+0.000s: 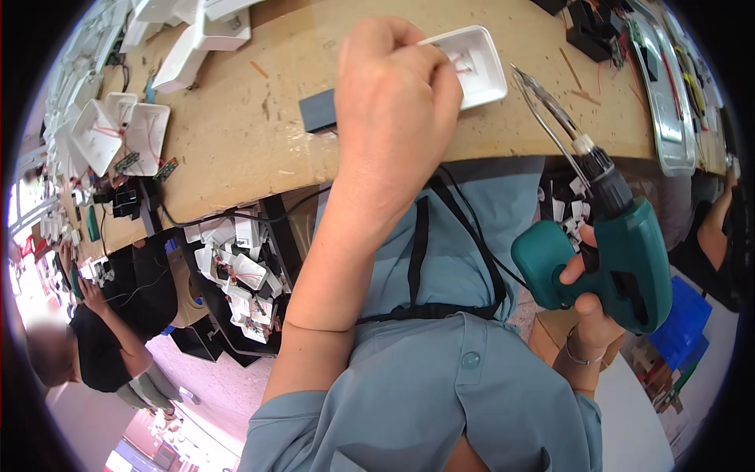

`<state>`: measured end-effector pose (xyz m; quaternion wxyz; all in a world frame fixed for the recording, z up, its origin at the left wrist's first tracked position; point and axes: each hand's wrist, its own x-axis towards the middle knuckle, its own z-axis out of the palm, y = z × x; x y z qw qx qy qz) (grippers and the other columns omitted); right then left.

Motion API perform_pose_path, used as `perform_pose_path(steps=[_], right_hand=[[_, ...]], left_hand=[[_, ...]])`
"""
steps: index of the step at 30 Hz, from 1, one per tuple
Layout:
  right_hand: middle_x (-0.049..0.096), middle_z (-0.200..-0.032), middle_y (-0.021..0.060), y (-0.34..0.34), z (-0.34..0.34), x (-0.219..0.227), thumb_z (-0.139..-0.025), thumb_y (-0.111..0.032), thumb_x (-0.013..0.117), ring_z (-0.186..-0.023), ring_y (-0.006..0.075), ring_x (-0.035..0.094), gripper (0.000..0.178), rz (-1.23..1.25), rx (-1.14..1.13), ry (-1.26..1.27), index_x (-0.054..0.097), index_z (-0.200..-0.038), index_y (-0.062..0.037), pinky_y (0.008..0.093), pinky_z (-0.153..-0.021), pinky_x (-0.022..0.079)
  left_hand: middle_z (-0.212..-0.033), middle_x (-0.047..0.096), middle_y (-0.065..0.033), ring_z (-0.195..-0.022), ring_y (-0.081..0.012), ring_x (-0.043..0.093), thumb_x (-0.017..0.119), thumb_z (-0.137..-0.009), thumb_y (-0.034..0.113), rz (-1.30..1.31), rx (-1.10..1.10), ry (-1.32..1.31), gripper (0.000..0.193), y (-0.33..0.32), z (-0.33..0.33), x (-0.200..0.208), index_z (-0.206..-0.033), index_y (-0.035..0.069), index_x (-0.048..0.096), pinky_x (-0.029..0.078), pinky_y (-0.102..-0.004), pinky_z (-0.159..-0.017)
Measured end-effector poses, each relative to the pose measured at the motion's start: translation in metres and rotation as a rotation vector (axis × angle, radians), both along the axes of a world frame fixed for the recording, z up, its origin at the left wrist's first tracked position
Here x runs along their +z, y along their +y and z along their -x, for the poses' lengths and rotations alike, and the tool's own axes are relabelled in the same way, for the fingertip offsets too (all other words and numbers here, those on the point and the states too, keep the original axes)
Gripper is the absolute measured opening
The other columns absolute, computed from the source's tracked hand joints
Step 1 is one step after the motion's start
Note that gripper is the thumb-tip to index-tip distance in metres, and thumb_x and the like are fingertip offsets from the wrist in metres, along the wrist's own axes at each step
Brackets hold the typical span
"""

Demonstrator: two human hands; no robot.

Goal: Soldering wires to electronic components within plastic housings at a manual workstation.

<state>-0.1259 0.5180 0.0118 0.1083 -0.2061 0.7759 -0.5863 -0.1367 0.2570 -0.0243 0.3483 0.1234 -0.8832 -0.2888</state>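
My left hand [397, 110] is closed over the near-left side of a small white plastic case [486, 75] on the workbench, its fingertips hidden behind the knuckles. Inside the case, thin red and white wires show. A dark grey block [318, 112] sticks out from beneath the left side of the hand. My right hand [590, 303] grips a green soldering gun [633, 259] by its handle, with fingers wrapped round the trigger area. Its metal tip and thin curved feed tube point up and left, a short way right of the case and apart from it.
White cases with wires and circuit boards [145, 138] lie at the bench's left, more white housings [197, 47] behind. Black parts [590, 35] and a metal tray [668, 102] stand at the far right. Below the edge is a bin of white parts [248, 271]. A co-worker [110, 338] works left.
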Motion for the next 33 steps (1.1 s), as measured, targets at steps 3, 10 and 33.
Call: perform_pose_path(steps=[3,10,33], right_hand=[[0.057,-0.106,0.0184,0.005,0.003,-0.005,-0.074,-0.042,0.069,-0.067,0.0124,0.055,0.072,0.02,0.033,0.035,0.045,-0.115,0.0112,0.0218,-0.057,0.042],[0.056,-0.108,0.02,0.014,0.01,-0.009,-0.073,-0.039,0.07,-0.063,0.0145,0.056,0.072,0.19,-0.052,0.104,0.042,-0.117,0.0112,0.0262,-0.063,0.044],[0.048,-0.118,0.0229,-0.001,0.024,-0.012,-0.085,-0.018,0.058,-0.07,0.0119,0.052,0.054,0.224,0.138,0.13,0.032,-0.125,0.008,0.0226,-0.06,0.045]], left_hand=[[-0.09,0.055,-0.0147,-0.082,-0.0291,0.054,0.062,-0.069,0.006,0.025,-0.067,-0.058,0.01,-0.004,-0.009,0.002,-0.075,-0.002,0.063,0.044,-0.0352,-0.072],[-0.088,0.055,-0.0101,-0.083,-0.0205,0.055,0.065,-0.069,0.005,-0.423,0.035,0.258,0.011,-0.046,-0.051,0.042,-0.076,-0.003,0.062,0.045,-0.03,-0.07],[-0.075,0.062,-0.0061,-0.059,-0.0124,0.056,0.064,-0.073,0.007,-0.637,0.695,0.276,0.018,-0.384,-0.263,0.077,-0.085,-0.006,0.064,0.044,-0.0234,-0.054]])
